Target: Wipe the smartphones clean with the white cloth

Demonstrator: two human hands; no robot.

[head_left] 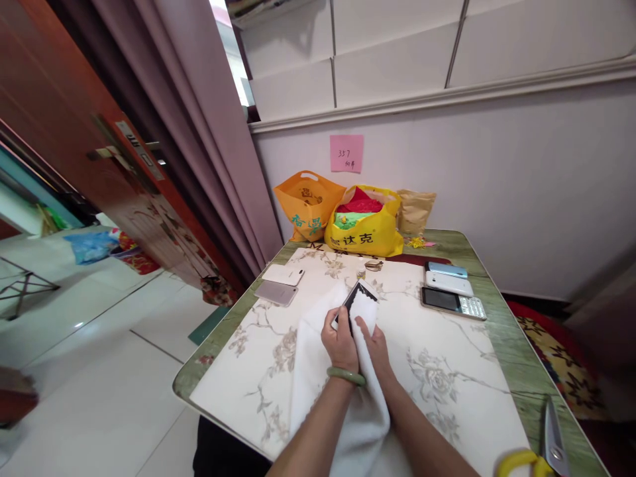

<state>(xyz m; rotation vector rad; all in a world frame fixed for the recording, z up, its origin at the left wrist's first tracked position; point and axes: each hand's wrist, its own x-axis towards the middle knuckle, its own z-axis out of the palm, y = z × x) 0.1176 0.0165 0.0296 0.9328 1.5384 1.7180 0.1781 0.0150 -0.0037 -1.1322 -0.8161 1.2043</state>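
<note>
My left hand, with a green bangle at its wrist, is closed around the left side of a smartphone with a dark screen and white edges. A white cloth lies over part of that screen. My right hand grips the cloth against the phone, thumb on top and the other fingers partly hidden. The rest of the cloth hangs down between my forearms and spreads over the floral table cover. Just beyond the phone stand a small bottle and a folded pair of glasses.
Two phones lie at the left, several more at the right. Scissors with yellow handles rest at the near right corner. An orange bag, a yellow bag and a brown pouch stand along the wall.
</note>
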